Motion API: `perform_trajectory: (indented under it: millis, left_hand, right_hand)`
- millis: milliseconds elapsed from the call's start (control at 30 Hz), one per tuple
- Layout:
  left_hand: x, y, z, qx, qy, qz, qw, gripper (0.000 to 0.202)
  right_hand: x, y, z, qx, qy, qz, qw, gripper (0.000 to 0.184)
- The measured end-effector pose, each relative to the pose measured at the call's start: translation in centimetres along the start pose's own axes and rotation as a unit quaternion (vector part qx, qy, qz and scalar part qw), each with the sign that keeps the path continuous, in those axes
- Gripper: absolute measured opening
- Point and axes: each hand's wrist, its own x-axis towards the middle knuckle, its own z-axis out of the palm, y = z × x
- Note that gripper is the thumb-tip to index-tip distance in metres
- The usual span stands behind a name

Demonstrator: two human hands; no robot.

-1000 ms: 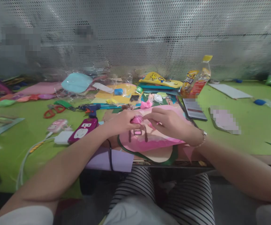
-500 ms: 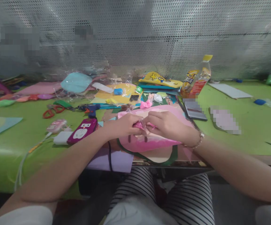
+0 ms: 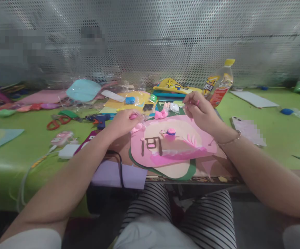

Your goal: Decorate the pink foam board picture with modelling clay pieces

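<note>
My left hand [image 3: 124, 121] is closed on a clear plastic wrapper with pink modelling clay [image 3: 133, 117] in it, at the left end of a pink paper cutout [image 3: 139, 152]. My right hand [image 3: 201, 109] is raised over the cutout's far right side, its fingers pinched, with a small bit of pink clay [image 3: 197, 102] showing at them. On the cutout are brown clay strips [image 3: 151, 140] shaped like a table and a small snail-like figure with a pink and blue shell [image 3: 171, 133]. Pink clay strands [image 3: 190, 139] lie at its right.
Behind the cutout lie a pink clay lump [image 3: 161, 114] and a blue clay pack [image 3: 130, 100]. A bottle [image 3: 221, 84] stands at the back right, near a phone [image 3: 247, 131]. Scissors [image 3: 59, 122], a glue gun [image 3: 102, 121] and a white cable [image 3: 27, 173] are at left.
My hands were together over the middle of the cutout at the pink clay. Now they are apart: the left has moved left with the wrapper, the right up and to the right, uncovering the clay figures.
</note>
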Motion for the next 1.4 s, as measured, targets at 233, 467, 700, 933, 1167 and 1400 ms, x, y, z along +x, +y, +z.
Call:
perform_trajectory:
  millis: [233, 467, 700, 933, 1167, 1400]
  left_hand:
    - [-0.1, -1.1, -0.7, 0.198, -0.021, -0.015, 0.98, 0.025]
    - [-0.2, -2.2, -1.1, 0.301, -0.019, -0.102, 0.948, 0.02]
    - [-0.1, -1.9, -1.0, 0.355, -0.12, -0.064, 0.925, 0.015]
    - [0.0, -1.9, -0.7, 0.347, -0.152, -0.039, 0.925, 0.021]
    - [0.0, -2.1, -0.7, 0.376, -0.125, -0.064, 0.916, 0.039]
    - [0.1, -2.7, -0.7, 0.4, -0.129, -0.081, 0.904, 0.03]
  right_hand:
    - [-0.4, -1.1, 0.5, -0.016, -0.087, -0.011, 0.996, 0.023]
    - [-0.5, -1.0, 1.0, -0.044, -0.195, -0.066, 0.978, 0.026]
    - [-0.8, -1.0, 1.4, -0.068, -0.167, -0.107, 0.978, 0.029]
    - [-0.8, -0.6, 1.6, -0.067, -0.152, -0.103, 0.981, 0.026]
    - [-0.8, -0.7, 1.6, -0.074, -0.125, -0.091, 0.985, 0.025]
    - [-0.7, 0.2, 2.1, -0.099, -0.143, -0.085, 0.981, 0.024]
